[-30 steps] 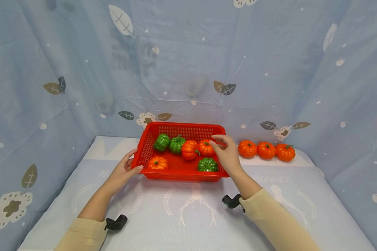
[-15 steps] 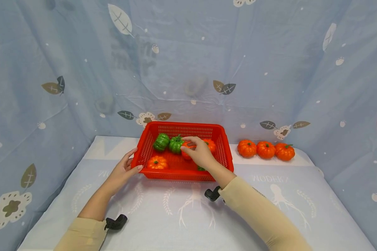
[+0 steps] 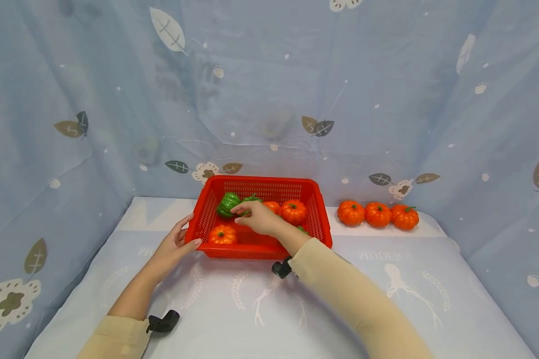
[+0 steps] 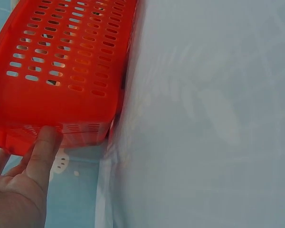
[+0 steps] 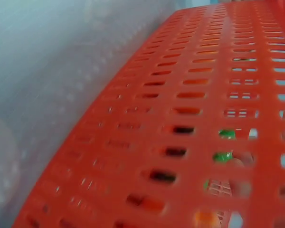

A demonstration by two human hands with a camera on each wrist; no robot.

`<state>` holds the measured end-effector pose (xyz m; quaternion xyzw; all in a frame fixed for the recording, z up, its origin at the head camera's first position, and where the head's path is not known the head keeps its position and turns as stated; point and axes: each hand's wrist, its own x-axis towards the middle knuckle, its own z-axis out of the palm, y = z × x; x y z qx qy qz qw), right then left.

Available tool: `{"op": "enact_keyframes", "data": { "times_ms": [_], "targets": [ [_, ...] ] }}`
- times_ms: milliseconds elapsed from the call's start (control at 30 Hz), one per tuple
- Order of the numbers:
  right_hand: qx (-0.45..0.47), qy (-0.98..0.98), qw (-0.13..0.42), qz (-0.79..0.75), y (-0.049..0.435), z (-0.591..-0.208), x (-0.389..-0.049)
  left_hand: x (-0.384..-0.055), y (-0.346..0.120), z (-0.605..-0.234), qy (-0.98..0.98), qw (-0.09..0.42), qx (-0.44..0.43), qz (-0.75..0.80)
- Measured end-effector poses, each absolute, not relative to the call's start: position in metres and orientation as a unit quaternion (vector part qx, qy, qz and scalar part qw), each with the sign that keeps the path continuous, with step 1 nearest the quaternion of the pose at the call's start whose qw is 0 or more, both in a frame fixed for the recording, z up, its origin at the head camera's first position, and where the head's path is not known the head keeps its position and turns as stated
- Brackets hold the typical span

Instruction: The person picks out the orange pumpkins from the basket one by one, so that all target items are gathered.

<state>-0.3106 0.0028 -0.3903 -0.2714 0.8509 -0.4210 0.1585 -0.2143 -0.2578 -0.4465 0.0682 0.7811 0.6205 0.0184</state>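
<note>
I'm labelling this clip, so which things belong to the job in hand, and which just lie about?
Likely in the job:
red basket, gripped by the left hand
green pumpkins inside, near the right hand
orange pumpkins inside

Probably just lying about:
three orange pumpkins outside, untouched (perhaps involved too)
tablecloth

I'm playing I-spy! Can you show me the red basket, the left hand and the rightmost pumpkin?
Red basket (image 3: 247, 253): head view, front wall.
Left hand (image 3: 172, 248): head view, its middle.
Rightmost pumpkin (image 3: 404, 218): head view, front side.
</note>
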Motion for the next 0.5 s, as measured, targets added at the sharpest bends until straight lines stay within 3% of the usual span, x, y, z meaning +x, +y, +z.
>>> {"op": "enact_keyframes", "data": {
  "times_ms": [500],
  "targets": [
    [-0.252, 0.862, 0.175, -0.404, -0.019, -0.406, -0.319, -0.213, -0.257, -0.446, 0.787, 0.020, 0.064, 0.613]
  ]
}}
